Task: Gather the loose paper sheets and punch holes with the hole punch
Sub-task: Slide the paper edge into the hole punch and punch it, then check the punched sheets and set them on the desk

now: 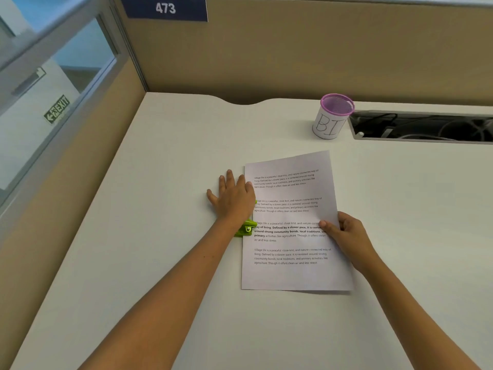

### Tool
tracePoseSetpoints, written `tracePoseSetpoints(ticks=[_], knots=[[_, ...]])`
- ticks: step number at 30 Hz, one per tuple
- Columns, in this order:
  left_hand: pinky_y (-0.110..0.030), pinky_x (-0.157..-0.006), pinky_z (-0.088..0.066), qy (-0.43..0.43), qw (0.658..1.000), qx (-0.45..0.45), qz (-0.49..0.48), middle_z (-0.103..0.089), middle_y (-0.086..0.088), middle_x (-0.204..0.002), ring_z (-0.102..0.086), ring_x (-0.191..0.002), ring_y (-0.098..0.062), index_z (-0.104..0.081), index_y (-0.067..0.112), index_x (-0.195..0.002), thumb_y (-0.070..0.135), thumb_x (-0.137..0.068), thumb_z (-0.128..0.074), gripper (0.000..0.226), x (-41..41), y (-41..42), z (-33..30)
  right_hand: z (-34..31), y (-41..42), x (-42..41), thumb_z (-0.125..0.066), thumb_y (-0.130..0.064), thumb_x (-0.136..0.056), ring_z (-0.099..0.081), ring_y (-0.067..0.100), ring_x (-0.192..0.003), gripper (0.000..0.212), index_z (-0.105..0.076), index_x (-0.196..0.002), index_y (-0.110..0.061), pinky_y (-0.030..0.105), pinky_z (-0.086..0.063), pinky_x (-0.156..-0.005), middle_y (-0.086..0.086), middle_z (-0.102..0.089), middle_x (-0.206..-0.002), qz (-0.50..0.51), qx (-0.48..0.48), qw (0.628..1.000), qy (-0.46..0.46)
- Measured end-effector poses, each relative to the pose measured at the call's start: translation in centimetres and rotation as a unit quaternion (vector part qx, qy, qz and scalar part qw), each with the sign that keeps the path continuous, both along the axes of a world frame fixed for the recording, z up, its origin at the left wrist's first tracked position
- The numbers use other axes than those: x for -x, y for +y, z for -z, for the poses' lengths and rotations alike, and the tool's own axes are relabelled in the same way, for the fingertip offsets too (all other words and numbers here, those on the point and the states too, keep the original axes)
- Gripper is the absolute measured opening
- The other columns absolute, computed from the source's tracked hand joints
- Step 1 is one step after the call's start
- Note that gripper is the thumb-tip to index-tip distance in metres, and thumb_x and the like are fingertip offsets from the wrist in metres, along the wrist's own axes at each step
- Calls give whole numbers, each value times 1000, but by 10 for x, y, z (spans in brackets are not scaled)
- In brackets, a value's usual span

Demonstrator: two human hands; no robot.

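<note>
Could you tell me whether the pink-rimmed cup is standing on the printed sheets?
No, the cup stands on the bare desk beyond the paper sheets, clearly apart from them, near the cable opening.

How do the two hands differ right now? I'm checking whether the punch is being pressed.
The left hand lies flat with straight, spread fingers on the green hole punch; the right hand curls, pinching the paper with its thumb on top. The left hand sits at the paper's left edge, the right hand at its right edge. Both are bare and low over the desk.
</note>
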State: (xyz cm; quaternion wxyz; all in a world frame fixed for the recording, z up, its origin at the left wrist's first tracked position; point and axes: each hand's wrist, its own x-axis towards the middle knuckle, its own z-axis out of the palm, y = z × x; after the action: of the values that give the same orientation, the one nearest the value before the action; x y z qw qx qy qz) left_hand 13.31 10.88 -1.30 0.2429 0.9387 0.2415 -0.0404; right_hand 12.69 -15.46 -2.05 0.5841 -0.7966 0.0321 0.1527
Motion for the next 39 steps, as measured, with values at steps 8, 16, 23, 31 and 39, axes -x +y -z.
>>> tracePoseSetpoints(ticks=[8, 16, 23, 31, 39], knots=[[-55, -112, -8, -6, 1000, 3, 3, -17, -4, -158, -14, -145, -20, -37, 23, -140, 36, -98, -22, 46, 5, 4, -15, -12, -23, 2, -70, -16, -84, -74, 20, -71, 10, -70, -94, -16, 28, -57, -57, 4, -78, -86, 29, -40, 998, 32], [-42, -114, -25, -143, 969, 194, 47, -30, -3, -154, -31, -139, -21, -22, 18, -147, 45, -95, -41, 62, 21, -16, -52, -37, -74, 11, -75, -26, -78, -75, 23, -78, 25, -71, -100, -16, 26, -58, -58, 3, -78, -90, 50, -88, 995, 17], [-35, -85, -55, -57, 760, 635, 122, -71, -2, -114, -66, -106, -22, -58, 20, -122, 29, -82, -68, 43, 44, -63, -86, -95, -79, 20, -73, -29, -75, -72, 27, -94, 34, -70, -108, -19, 33, -59, -71, 9, -74, -108, 10, -204, 978, -42], [-17, -69, -55, -284, 797, 518, 122, -73, 21, -94, -68, -91, -3, -69, 46, -95, 33, -84, -66, 17, 59, -109, -105, -133, -57, 44, -75, -28, -75, -72, 15, -87, 22, -73, -97, -31, 26, -59, -66, -7, -76, -100, 45, -207, 959, -186], [-23, -73, -57, -236, 863, 445, 36, -71, 14, -92, -67, -87, -9, -66, 45, -86, 28, -85, -67, 17, 83, -120, -60, -87, -56, 58, -72, -15, -81, -70, 15, -89, 27, -68, -101, -32, 25, -59, -67, -8, -75, -96, 69, -173, 974, -127]])
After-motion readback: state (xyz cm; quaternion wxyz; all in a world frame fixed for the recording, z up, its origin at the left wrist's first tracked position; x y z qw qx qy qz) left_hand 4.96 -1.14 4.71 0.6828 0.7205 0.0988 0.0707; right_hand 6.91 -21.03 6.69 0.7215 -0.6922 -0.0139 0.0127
